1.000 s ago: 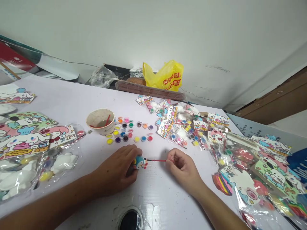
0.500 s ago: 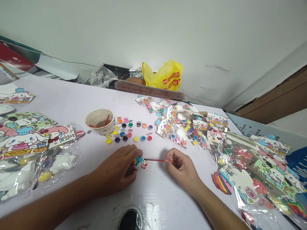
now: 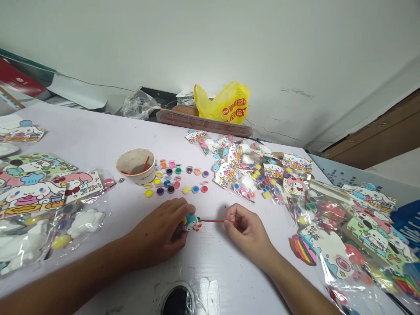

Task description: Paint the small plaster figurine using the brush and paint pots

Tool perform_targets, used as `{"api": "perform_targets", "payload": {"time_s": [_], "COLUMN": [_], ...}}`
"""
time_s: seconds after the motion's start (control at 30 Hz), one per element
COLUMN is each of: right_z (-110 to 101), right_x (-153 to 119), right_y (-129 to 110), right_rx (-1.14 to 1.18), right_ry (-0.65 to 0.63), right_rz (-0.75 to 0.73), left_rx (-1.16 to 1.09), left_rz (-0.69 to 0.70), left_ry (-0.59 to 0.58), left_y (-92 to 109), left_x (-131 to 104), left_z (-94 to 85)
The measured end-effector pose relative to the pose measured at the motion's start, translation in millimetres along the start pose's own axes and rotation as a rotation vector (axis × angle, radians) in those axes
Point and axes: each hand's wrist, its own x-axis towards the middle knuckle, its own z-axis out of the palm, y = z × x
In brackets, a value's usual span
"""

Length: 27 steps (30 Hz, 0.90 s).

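Between the thumb and fingers of my left hand (image 3: 164, 227) is a small painted figurine (image 3: 191, 222) with a blue top, a white face and red and yellow spots; its rear part is hidden by the fingers. My right hand (image 3: 246, 229) pinches a thin red paintbrush (image 3: 215, 221), held level. The brush's dark tip meets the figurine's right side. Beyond my left hand stand small paint pots (image 3: 169, 183) in several colours. Left of them, a white paper cup (image 3: 144, 177) holds murky water and red sticks that look like brush handles.
Bagged white figurines (image 3: 87, 223) with cartoon cards lie at the left. More packaged kits (image 3: 246, 179) spread across the right side, near my right forearm. A yellow plastic bag (image 3: 223, 105) sits at the back by the wall. A round black hole (image 3: 179, 301) is at the front edge.
The brush has shifted slightly toward the figurine, and its tip now sits closer against it. My right hand has moved a little left. The left hand and figurine look nearly unchanged.
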Motion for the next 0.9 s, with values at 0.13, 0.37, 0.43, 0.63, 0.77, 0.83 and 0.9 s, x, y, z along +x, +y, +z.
{"api": "perform_targets", "payload": {"time_s": [0.13, 0.37, 0.43, 0.63, 0.77, 0.83, 0.9], "right_z": [-0.5, -0.1, 0.2, -0.1, -0.2, -0.2, -0.4], "right_x": [-0.5, 0.5, 0.9, 1.0, 0.8, 0.8, 0.8], "right_y": [1.0, 2.2, 1.7, 1.6, 2.1, 2.1, 1.9], "right_rx": [0.013, 0.004, 0.008, -0.004, -0.003, -0.004, -0.003], "right_ry": [-0.011, -0.012, -0.018, -0.015, -0.022, -0.025, -0.029], "right_rz": [0.0, 0.005, 0.008, 0.007, 0.01, 0.008, 0.007], "left_rx": [-0.009, -0.022, -0.02, -0.02, -0.021, -0.02, -0.021], "left_rz": [-0.001, -0.004, -0.004, 0.004, 0.006, 0.003, 0.002], "left_ry": [-0.005, -0.01, -0.003, 0.0, -0.002, -0.005, -0.008], "left_y": [0.1, 0.6, 0.1, 0.3, 0.7, 0.7, 0.6], "left_x": [0.1, -1.4, -1.6, -0.6, -0.2, -0.1, 0.1], "left_z": [-0.1, -1.2, -0.8, -1.0, -1.6, -1.5, -1.4]}}
